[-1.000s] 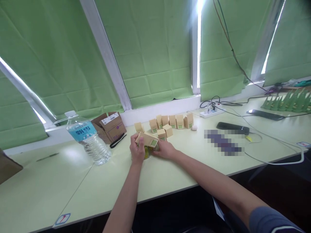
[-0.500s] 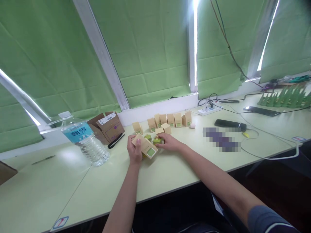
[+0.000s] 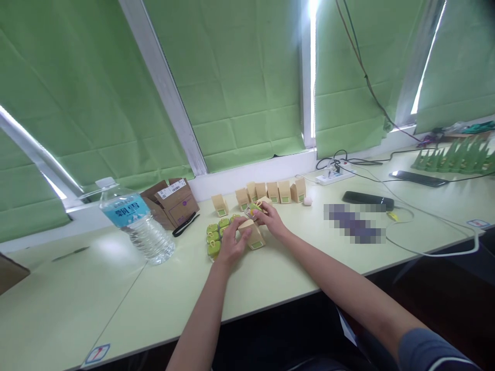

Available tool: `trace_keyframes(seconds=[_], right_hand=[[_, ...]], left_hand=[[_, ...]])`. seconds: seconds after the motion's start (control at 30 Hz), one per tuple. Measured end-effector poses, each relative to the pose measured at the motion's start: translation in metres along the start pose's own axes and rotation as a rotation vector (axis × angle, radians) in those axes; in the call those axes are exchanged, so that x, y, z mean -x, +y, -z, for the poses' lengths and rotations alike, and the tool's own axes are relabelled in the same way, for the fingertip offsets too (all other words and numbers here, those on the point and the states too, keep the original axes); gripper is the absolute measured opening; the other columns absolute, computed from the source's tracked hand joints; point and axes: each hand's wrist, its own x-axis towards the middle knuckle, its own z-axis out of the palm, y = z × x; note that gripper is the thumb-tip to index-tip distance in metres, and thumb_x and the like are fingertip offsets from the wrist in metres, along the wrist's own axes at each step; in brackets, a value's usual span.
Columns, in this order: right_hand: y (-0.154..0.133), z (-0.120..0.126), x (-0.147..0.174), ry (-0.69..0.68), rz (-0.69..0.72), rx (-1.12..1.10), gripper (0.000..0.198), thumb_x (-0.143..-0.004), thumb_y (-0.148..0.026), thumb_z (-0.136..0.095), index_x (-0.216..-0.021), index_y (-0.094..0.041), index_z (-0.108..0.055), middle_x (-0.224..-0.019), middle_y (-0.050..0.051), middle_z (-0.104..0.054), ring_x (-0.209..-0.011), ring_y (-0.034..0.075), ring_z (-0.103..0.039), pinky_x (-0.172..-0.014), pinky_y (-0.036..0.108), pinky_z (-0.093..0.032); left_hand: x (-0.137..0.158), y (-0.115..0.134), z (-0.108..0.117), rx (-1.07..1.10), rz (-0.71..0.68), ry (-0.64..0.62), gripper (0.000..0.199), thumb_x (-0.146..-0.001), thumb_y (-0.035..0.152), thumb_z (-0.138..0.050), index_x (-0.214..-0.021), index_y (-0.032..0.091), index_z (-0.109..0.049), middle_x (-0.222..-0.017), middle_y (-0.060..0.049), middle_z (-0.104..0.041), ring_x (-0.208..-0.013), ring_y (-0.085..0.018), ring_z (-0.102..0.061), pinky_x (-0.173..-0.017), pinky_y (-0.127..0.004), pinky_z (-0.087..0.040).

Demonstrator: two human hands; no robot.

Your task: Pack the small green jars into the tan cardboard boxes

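Near frame centre, our left hand grips a tan carton and our right hand pinches a green-lidded jar outside it, with other jars still loose and a row of cartons already standing behind.

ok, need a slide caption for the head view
Left hand holding a small box, right hand a green-capped jar, with more jars grouped on the table.
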Motion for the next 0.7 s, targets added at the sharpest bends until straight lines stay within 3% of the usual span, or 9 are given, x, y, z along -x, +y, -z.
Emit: trace_keyframes(seconds=[0.17,0.4,0.5,0.6,0.7], right_hand=[[-0.010,-0.001,0.001,0.041,0.016,-0.066,0.049,-0.074,-0.057,-0.070,-0.107,-0.023,-0.058,-0.108,0.005,-0.061,-0.084,0.017,-0.063,-0.074,0.034,-0.060],[-0.004,0.009,-0.005,0.089,-0.023,0.042,0.046,-0.079,-0.059,-0.060,-0.106,-0.022,-0.054,-0.086,0.001,-0.061,-0.053,0.011,-0.056,-0.047,0.024,-0.049],[-0.002,0.010,-0.007,0.084,0.020,0.122,0.043,-0.078,-0.056,-0.063,-0.102,-0.021,-0.058,-0.092,0.003,-0.062,-0.060,0.013,-0.055,-0.044,0.022,-0.043],[-0.004,0.007,-0.005,0.019,0.062,0.222,0.043,-0.077,-0.051,-0.067,-0.107,-0.021,-0.059,-0.102,0.005,-0.063,-0.072,0.015,-0.059,-0.051,0.023,-0.045],[-0.009,0.006,-0.002,-0.033,0.081,0.298,0.044,-0.079,-0.048,-0.067,-0.112,-0.020,-0.058,-0.105,0.005,-0.063,-0.072,0.014,-0.059,-0.056,0.023,-0.046]], left_hand=[[0.000,-0.002,0.001,-0.033,-0.021,-0.002,0.023,-0.092,0.038,-0.055,-0.108,0.022,-0.059,-0.101,-0.007,-0.067,-0.092,-0.022,-0.062,-0.083,-0.035,-0.048],[-0.001,0.000,-0.002,-0.038,-0.061,-0.034,0.023,-0.091,0.036,-0.055,-0.109,0.022,-0.061,-0.103,-0.009,-0.068,-0.095,-0.023,-0.063,-0.083,-0.037,-0.048],[-0.002,0.001,-0.003,-0.034,-0.089,-0.030,0.020,-0.091,0.033,-0.056,-0.107,0.022,-0.061,-0.103,-0.008,-0.067,-0.095,-0.022,-0.062,-0.082,-0.035,-0.048],[-0.003,0.002,-0.004,-0.035,-0.107,-0.030,0.019,-0.092,0.033,-0.055,-0.106,0.022,-0.061,-0.104,-0.008,-0.066,-0.096,-0.022,-0.062,-0.083,-0.036,-0.047],[-0.003,0.003,-0.003,-0.054,-0.110,-0.025,0.020,-0.092,0.033,-0.056,-0.107,0.022,-0.062,-0.104,-0.008,-0.066,-0.096,-0.023,-0.061,-0.084,-0.036,-0.046]])
